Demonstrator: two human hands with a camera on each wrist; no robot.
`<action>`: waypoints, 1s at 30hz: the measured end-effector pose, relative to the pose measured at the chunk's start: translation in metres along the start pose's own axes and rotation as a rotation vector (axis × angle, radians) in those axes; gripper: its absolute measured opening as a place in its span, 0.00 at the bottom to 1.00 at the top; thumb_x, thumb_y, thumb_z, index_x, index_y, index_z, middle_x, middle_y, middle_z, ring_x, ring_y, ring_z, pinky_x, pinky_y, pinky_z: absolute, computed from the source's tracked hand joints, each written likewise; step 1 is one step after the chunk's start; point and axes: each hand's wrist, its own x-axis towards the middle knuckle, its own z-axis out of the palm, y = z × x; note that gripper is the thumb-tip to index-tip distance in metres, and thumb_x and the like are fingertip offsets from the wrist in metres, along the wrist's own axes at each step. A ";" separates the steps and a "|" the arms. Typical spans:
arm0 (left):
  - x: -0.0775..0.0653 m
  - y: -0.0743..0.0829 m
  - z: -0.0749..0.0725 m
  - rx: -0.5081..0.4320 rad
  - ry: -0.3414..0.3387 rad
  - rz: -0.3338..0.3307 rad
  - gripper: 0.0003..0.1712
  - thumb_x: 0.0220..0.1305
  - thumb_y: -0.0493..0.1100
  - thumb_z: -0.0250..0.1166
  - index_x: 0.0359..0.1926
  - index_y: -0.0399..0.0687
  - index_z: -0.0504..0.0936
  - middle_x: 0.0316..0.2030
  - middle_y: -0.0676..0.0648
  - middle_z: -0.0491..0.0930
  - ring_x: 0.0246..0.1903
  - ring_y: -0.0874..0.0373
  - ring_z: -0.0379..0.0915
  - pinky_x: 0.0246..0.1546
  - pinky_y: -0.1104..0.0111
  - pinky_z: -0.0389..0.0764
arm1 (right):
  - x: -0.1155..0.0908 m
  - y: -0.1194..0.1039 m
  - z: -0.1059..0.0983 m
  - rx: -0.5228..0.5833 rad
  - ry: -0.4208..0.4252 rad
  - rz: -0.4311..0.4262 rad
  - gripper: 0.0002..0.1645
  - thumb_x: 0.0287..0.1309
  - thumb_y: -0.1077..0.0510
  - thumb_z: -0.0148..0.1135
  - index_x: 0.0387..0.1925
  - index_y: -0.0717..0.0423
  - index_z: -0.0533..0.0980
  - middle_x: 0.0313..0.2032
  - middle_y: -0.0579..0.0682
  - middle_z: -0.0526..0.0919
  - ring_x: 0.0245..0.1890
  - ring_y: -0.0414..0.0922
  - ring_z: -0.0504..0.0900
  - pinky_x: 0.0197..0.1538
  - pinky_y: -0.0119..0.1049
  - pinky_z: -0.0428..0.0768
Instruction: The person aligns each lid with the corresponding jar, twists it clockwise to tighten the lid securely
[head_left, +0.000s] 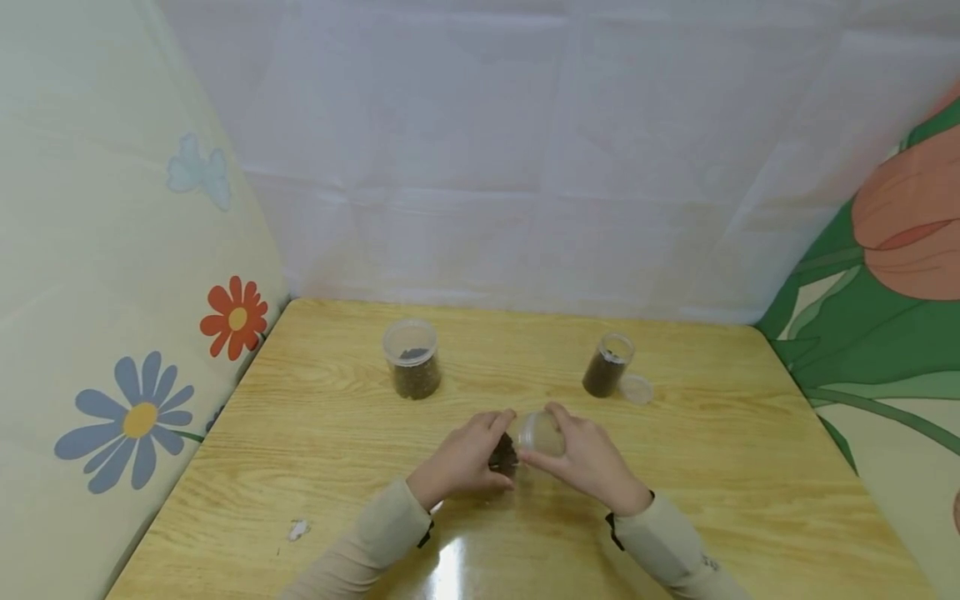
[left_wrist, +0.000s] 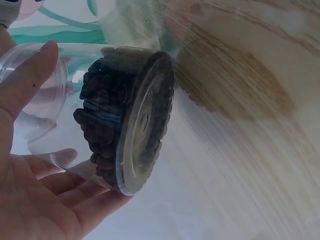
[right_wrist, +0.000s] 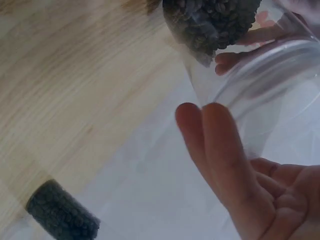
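Note:
A clear plastic jar lies tipped sideways between both hands, dark beans like coffee beans heaped toward its base. My left hand grips its bean-filled end; in the left wrist view the thumb lies near the rim and the fingers curl beneath. Around the clear round end my right hand holds with thumb and fingers. Whether that end is a lid or the bare mouth, I cannot tell. Beyond the hands stand a wide jar and a narrower jar, both part full of dark contents.
A clear round lid lies beside the narrower jar. A small white scrap is on the wood-grain table at the left front. A white cloth hangs behind, with flower-printed cloths on both sides.

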 end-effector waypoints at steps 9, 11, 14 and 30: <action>0.001 -0.003 0.001 -0.007 0.010 0.022 0.54 0.41 0.56 0.74 0.65 0.40 0.58 0.57 0.39 0.67 0.56 0.48 0.64 0.52 0.58 0.71 | -0.003 0.006 -0.015 0.031 -0.063 -0.204 0.58 0.36 0.37 0.71 0.65 0.58 0.57 0.60 0.61 0.64 0.56 0.59 0.67 0.50 0.55 0.71; 0.001 -0.004 0.001 -0.009 0.005 0.027 0.54 0.41 0.56 0.74 0.65 0.39 0.57 0.57 0.38 0.67 0.57 0.47 0.64 0.52 0.57 0.71 | -0.004 0.010 -0.019 0.044 -0.071 -0.316 0.57 0.33 0.43 0.74 0.65 0.54 0.57 0.61 0.59 0.62 0.59 0.58 0.63 0.52 0.55 0.70; 0.001 -0.005 0.001 -0.008 -0.007 0.025 0.54 0.42 0.56 0.73 0.65 0.39 0.57 0.58 0.39 0.67 0.57 0.48 0.63 0.52 0.58 0.71 | -0.005 0.015 -0.021 0.030 -0.080 -0.442 0.54 0.33 0.49 0.76 0.64 0.52 0.60 0.62 0.58 0.60 0.60 0.57 0.60 0.52 0.55 0.69; 0.001 -0.003 -0.002 -0.022 -0.017 0.011 0.54 0.41 0.55 0.74 0.66 0.40 0.57 0.58 0.39 0.66 0.57 0.48 0.63 0.55 0.58 0.68 | -0.004 0.012 -0.016 -0.035 0.002 -0.390 0.47 0.41 0.40 0.69 0.60 0.58 0.66 0.55 0.59 0.70 0.53 0.55 0.70 0.49 0.51 0.73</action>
